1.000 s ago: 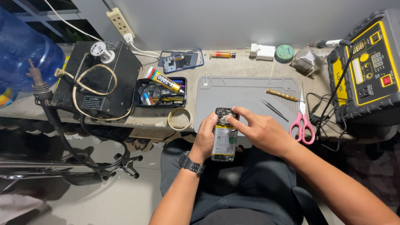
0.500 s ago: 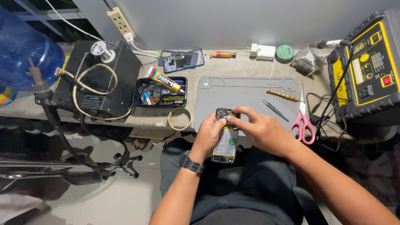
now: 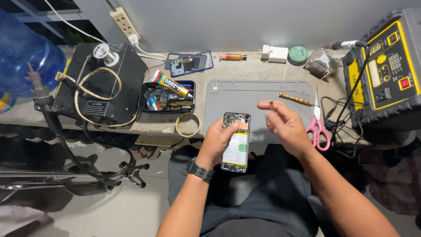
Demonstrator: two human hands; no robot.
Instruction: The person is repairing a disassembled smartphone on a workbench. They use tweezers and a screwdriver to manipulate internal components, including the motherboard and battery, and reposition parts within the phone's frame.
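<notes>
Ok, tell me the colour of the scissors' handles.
Pink, on the scissors right of the grey mat; head view.

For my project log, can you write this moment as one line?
left hand: holds opened phone | right hand: raised, pinching tweezers | below: grey mat

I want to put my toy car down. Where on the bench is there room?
The grey mat is bare on its left and middle, between the black parts tray and the brass tool. The far edge and right end, by the pink scissors and the yellow machine, are crowded.
</notes>
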